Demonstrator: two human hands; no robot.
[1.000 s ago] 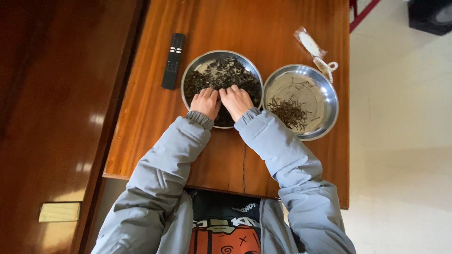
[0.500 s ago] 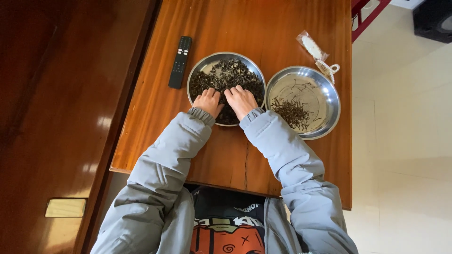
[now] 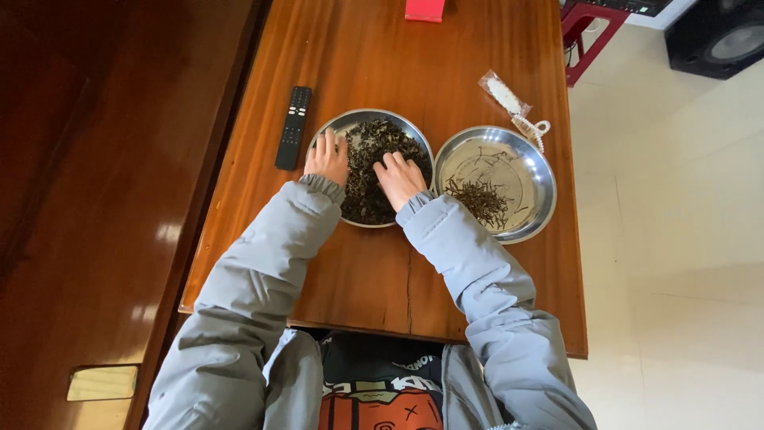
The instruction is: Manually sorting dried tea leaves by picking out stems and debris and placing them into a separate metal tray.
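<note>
A round steel bowl (image 3: 356, 121) on the wooden table (image 3: 382, 64) holds a heap of dark dried leaves (image 3: 379, 143). My left hand (image 3: 328, 158) lies flat on the bowl's left side, fingers spread on the leaves and bare metal. My right hand (image 3: 399, 178) rests palm down on the leaves in the bowl's right half, fingers a little apart. Neither hand visibly grips anything. To the right, a second steel bowl (image 3: 535, 167) holds a small pile of thin dark stems (image 3: 479, 199).
A black remote control (image 3: 293, 127) lies left of the bowls. A clear packet with a white brush (image 3: 509, 100) sits behind the right bowl. A red object (image 3: 425, 9) is at the far table edge. Pale floor and a black speaker (image 3: 716, 36) lie to the right.
My left hand has slid out to the bowl's left edge, apart from the right hand. The view has tilted up, showing more of the far table.
</note>
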